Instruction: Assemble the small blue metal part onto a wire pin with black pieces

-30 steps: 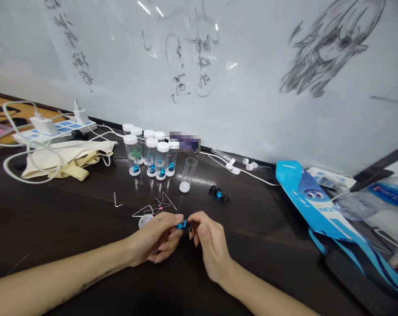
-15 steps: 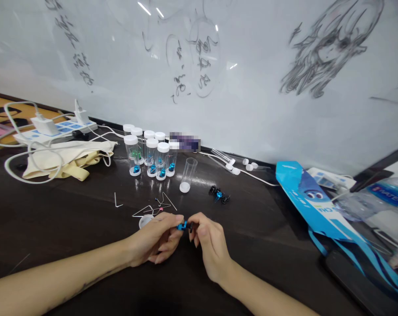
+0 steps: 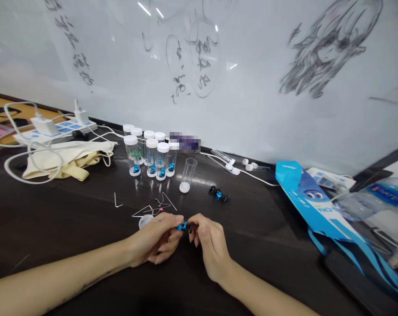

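Note:
My left hand is closed on a small blue and black part, pinched between thumb and fingers. At the part's black end, the fingers of my right hand are bent in and pressed together on it; the exact grip is partly hidden. Just beyond my left hand lie thin bent metal wires and a clear round lid, which that hand partly covers. An uncapped clear tube stands upright farther back. Right of it lies a cluster of black pieces with a blue part.
Several white-capped tubes with blue or green pieces stand at the back left. An L-shaped hex key lies left of the wires. Loose white caps lie by the whiteboard. A cloth bag and a blue bag flank the table.

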Demonstrator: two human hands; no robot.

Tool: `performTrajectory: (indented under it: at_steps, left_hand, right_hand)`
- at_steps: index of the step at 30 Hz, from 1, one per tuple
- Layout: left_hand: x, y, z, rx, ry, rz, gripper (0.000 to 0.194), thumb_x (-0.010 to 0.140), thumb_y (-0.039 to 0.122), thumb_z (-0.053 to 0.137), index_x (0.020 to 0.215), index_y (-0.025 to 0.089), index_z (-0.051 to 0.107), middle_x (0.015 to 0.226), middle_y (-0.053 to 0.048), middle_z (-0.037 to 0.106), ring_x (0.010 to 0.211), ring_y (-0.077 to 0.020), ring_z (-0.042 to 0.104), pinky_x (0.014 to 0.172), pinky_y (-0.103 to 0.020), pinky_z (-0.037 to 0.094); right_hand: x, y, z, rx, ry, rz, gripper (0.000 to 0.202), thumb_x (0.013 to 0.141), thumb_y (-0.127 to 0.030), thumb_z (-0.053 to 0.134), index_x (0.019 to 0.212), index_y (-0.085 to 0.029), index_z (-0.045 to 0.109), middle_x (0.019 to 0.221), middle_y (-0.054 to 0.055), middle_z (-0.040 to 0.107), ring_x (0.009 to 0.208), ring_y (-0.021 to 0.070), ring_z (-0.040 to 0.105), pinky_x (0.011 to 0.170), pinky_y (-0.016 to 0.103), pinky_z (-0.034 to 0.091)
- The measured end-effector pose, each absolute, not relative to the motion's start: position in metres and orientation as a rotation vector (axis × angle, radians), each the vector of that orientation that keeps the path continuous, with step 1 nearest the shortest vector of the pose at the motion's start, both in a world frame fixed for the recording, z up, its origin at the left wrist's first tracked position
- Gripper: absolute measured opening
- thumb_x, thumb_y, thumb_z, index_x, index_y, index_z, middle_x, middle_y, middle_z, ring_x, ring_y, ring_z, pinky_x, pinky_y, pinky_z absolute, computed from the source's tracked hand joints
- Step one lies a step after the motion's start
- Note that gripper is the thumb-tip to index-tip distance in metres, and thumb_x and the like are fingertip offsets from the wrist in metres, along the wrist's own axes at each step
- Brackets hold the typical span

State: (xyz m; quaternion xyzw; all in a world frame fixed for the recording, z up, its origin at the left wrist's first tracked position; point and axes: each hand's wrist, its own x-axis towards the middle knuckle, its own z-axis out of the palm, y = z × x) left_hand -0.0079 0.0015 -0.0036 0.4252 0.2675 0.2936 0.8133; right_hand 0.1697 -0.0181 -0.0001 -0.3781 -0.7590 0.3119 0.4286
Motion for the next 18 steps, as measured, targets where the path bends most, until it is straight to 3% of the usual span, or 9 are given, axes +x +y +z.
performTrajectory:
  at_steps: [3,7,14,18]
  left_hand:
    - [-0.0079,0.002,-0.0048,0.896,0.573,0.63,0.047,0.092,0.051,0.044,0.057,0.02,0.043,0.036,0.008,0.036,0.024,-0.0061,0.031,0.024,-0.017,0.013]
    - [-0.0086,0.0022,-0.0043,0.871,0.585,0.613,0.047,0.091,0.052,0.044,0.057,0.02,0.042,0.037,0.008,0.036,0.025,-0.0064,0.032,0.025,-0.017,0.013]
    - [-0.0076,0.0008,-0.0025,0.912,0.579,0.627,0.046,0.092,0.051,0.044,0.058,0.02,0.043,0.037,0.008,0.036,0.024,-0.0058,0.03,0.024,-0.016,0.013]
    - [-0.0073,0.0016,-0.0035,0.888,0.59,0.621,0.047,0.091,0.052,0.045,0.057,0.02,0.043,0.036,0.008,0.036,0.025,-0.0063,0.031,0.024,-0.017,0.013]
  right_hand:
    - [0.1691,-0.0177,-0.0007,-0.962,-1.904,0.772,0.053,0.103,-0.049,0.02,0.075,-0.019,0.054,0.063,0.0,0.052,0.058,0.0142,0.051,0.059,0.027,0.04]
    - [0.1683,-0.0186,-0.0001,-0.951,-1.844,0.786,0.047,0.102,-0.051,0.024,0.097,-0.018,0.057,0.068,0.001,0.055,0.059,0.0142,0.054,0.057,0.025,0.041]
    - [0.1692,-0.0179,-0.0008,-0.961,-1.931,0.74,0.056,0.103,-0.049,0.019,0.072,-0.018,0.054,0.063,0.001,0.052,0.06,0.0147,0.052,0.06,0.027,0.039]
    - [0.1688,-0.0187,-0.0001,-0.961,-1.894,0.765,0.051,0.102,-0.05,0.021,0.085,-0.018,0.057,0.065,0.0,0.054,0.058,0.014,0.052,0.059,0.027,0.039]
